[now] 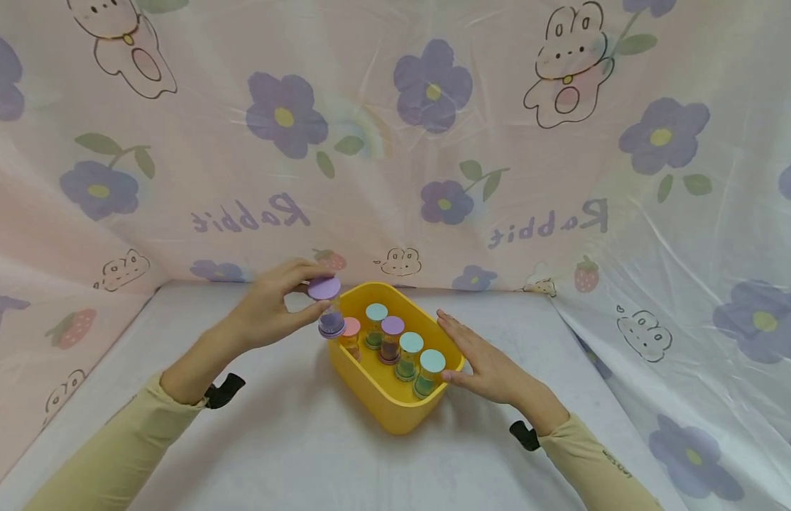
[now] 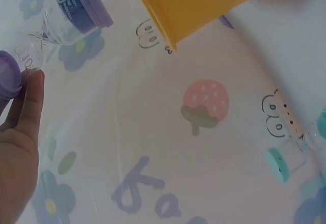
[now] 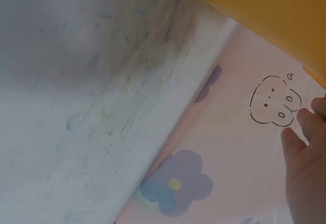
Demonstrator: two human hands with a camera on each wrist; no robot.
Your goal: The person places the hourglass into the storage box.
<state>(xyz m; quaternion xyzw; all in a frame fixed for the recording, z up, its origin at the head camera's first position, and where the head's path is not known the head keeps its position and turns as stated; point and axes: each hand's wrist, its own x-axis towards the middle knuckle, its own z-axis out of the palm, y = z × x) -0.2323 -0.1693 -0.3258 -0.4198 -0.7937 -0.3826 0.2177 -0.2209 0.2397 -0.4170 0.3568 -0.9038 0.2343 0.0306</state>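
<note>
A small clear sand timer with purple caps [image 1: 329,306] is being held just above the far left corner of a yellow bin [image 1: 395,408], tilted a little. The left hand [image 1: 275,306] is pinching it, fingers on the top cap and thumb curled under — the left wrist view shows the timer [image 2: 61,18] against the flowered cloth with a fingertip touching its near cap. Inside the bin, five more timers are standing upright in a row: one pink-capped [image 1: 351,333], three teal-capped [image 1: 410,353], one purple-capped [image 1: 391,338]. The right hand [image 1: 488,362] is resting flat against the bin's right wall, fingers straight and gripping nothing. The bin is sitting near the far edge of a white table [image 1: 287,440], beneath a backdrop [image 1: 395,142] printed with purple flowers and rabbits.
</note>
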